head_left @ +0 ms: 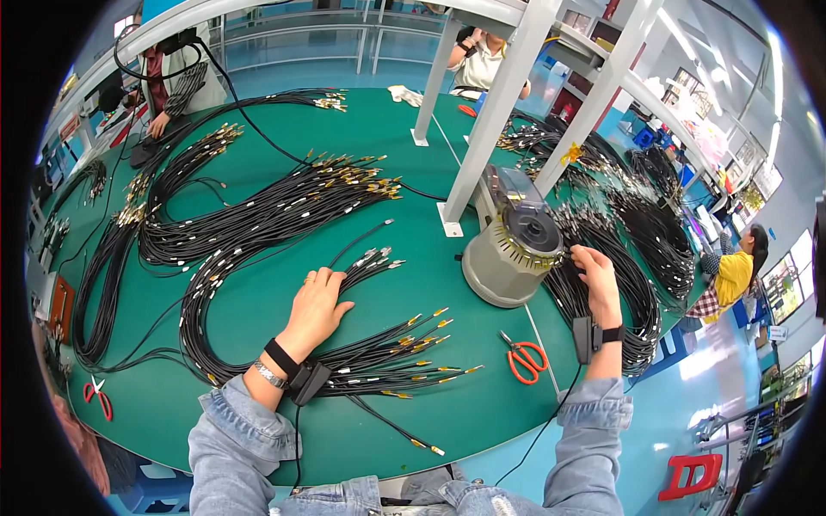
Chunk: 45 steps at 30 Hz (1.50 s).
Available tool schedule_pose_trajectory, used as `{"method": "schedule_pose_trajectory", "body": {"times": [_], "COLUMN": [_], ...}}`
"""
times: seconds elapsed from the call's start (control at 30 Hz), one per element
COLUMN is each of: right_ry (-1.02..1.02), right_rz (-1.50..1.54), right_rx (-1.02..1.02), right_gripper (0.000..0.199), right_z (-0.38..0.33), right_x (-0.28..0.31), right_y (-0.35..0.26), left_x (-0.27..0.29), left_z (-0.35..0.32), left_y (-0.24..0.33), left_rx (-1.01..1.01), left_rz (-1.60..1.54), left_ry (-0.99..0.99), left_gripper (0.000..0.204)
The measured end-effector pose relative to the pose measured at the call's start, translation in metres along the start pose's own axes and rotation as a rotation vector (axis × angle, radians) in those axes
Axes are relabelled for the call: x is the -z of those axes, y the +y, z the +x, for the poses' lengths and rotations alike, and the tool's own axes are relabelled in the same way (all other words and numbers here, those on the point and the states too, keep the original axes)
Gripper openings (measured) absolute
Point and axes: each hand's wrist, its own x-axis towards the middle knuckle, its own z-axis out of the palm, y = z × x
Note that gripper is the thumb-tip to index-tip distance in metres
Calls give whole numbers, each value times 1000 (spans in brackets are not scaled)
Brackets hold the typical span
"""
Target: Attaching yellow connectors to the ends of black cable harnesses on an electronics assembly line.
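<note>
Though contact unclear, fingers point(586, 256) beside machine point(506, 268)

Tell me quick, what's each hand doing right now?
Left hand: partly curled over black cables; grip unclear.
Right hand: partly closed beside the grey machine; hold unclear.

The left hand point(315, 311) partly hides cables point(363, 267); whether the right hand point(599, 277) grips anything is too small to tell

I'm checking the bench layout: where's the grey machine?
Right of centre in the head view, the grey machine stands on the green table, just left of the right hand.
</note>
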Motion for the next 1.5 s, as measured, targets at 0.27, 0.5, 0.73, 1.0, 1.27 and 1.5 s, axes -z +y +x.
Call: {"method": "schedule_pose_trajectory", "body": {"times": [0.27,0.5,0.73,1.0,1.27,1.5], "right_ry": [-221,-175,-128,-409,-519,-695], "right_rz": [-129,-37,406,486,570,722], "right_rx": [-42,-62,22,186,128,4], "right_gripper": [16,11,8,9,10,10], "right_z": [29,32,12,-52,-101,-109], "right_x": [-1,2,-11,-55,-96,-140], "right_y": [0,4,-13,-49,-46,-23], "left_x": [18,111,124,150,173,97], "left_z": [-9,-76,-152,-163,-126,-34], "left_y": [3,-13,-67,-110,-75,-10], "left_rx": [21,-119,-41,-161,-65,-175], "left_rz": [-58,37,146,131,9,-14], "left_ry": [-18,-262,-322,-340,-460,-220], "left_gripper": [53,71,63,51,48,23]}}
